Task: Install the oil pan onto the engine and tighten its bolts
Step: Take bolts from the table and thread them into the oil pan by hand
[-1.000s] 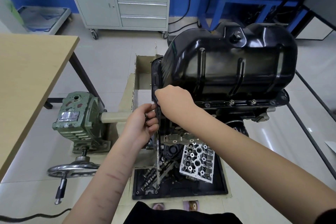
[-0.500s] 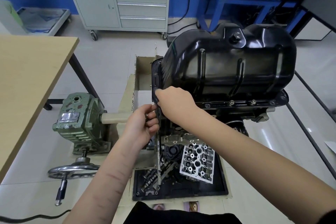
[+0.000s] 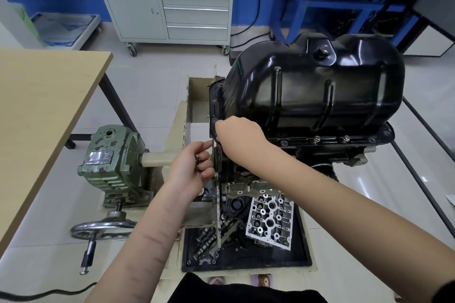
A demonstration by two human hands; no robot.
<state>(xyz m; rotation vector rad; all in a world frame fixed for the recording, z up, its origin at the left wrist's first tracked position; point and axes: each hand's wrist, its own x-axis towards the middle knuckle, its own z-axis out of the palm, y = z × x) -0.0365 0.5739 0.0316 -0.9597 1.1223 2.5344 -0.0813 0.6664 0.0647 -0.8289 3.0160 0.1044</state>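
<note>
- The black oil pan sits upside-down on top of the engine, its flange lying along the block's edge, with several bolts standing in the near rim.
- The right hand reaches in from the lower right, forearm stretched across the stand, wrist bent down at the pan's near-left corner. Its fingers are curled under and tucked against the flange; what they pinch is hidden behind the knuckles.
- The left hand comes up from below, just beside the right one, palm turned toward the engine. Its fingers are curled around a few small metal bolts, one showing between them.
- Below, a black tray holds a cylinder head and loose parts.
- To the left stand a green gearbox with a handwheel, and a wooden table.
</note>
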